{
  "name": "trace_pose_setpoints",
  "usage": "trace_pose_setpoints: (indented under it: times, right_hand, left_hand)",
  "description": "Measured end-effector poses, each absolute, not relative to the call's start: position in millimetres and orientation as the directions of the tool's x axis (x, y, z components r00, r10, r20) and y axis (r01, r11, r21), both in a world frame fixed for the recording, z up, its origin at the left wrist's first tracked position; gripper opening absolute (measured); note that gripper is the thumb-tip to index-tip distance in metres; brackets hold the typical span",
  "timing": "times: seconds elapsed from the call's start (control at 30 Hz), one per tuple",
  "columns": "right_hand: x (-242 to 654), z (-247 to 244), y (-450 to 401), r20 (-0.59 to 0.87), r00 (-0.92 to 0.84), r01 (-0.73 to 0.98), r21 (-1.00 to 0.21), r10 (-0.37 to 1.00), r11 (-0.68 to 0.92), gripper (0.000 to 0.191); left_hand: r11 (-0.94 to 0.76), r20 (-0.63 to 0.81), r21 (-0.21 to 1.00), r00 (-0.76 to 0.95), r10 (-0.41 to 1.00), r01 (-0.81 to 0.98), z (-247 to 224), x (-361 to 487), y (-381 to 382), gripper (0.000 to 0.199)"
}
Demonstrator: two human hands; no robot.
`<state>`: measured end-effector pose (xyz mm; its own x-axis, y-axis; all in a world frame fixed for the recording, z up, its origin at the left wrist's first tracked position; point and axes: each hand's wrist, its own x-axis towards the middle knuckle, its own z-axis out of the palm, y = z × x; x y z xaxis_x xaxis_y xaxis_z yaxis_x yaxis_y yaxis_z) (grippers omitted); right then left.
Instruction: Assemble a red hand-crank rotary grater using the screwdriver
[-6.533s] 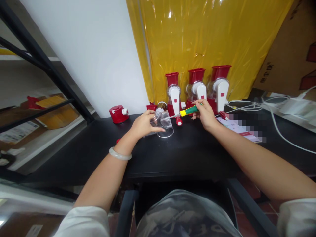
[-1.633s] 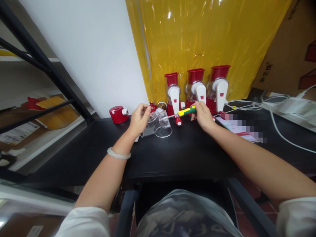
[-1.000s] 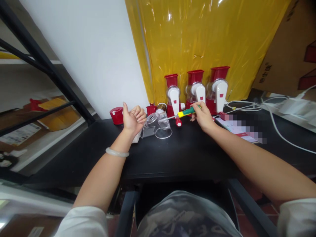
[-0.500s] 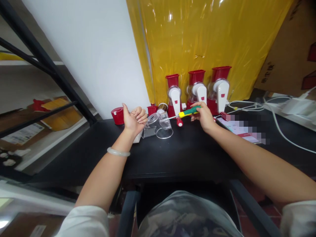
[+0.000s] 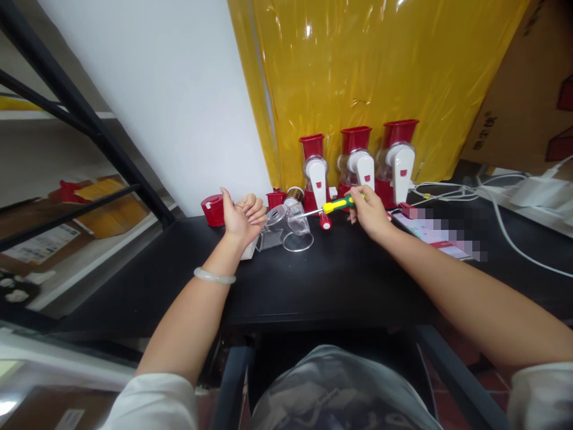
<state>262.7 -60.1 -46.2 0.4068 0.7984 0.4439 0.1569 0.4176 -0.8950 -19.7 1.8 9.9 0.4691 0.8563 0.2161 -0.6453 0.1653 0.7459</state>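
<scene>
left hand: my left hand is palm-up, fingers loosely half-curled, thumb held apart; it sits just beside the clear plastic housing. contact between the two cannot be told.
right hand: my right hand is closed around the green-and-yellow screwdriver by its handle.
screwdriver: near level; metal shaft points left, its end at the housing's upper right part. seating of the tip too small to read.
housing: lies on the black tabletop between my hands, round clear rim toward me.
behind housing: gold-and-white cylindrical drum, with a small red plastic part to its left.
left of left hand: round red plastic base, near the white wall.
back row: three upright red-and-white crank graters with clear middles, before a yellow plastic sheet.
right side: flat phone-like screen, partly pixelated; white cables beyond.
left wrist: pale round bangle.
</scene>
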Motion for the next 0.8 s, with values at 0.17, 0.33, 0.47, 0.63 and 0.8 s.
trace_pose_setpoints:
  times: [0.17,0.33,0.47,0.63,0.8]
  right_hand:
    - [262.7,-45.6,-61.1,0.436,0.398,0.110,-0.896,0.807,0.430,0.035]
    - [264.5,-46.8,-59.4,0.406,0.370,0.056,-0.907,0.836,0.417,0.015]
    - [264.1,-46.6,-59.4,0.423,0.384,0.072,-0.900,0.821,0.430,0.010]
    - [263.4,-48.3,-58.0,0.440,0.406,0.060,-0.887,0.801,0.457,0.012]
    - [263.1,-48.2,-57.2,0.428,0.407,0.051,-0.892,0.807,0.448,0.030]
  left_hand:
    - [0.152,0.218,0.756,0.463,0.859,-0.637,9.8,-19.5,1.7,0.070]
    - [0.148,0.194,0.760,0.439,0.877,-0.632,10.7,-19.0,0.4,0.071]
    - [0.155,0.182,0.761,0.435,0.882,-0.631,11.6,-18.3,-0.6,0.071]
    - [0.158,0.191,0.754,0.443,0.876,-0.637,11.4,-18.4,-0.4,0.072]
    - [0.156,0.200,0.753,0.448,0.871,-0.639,10.1,-19.3,1.0,0.072]
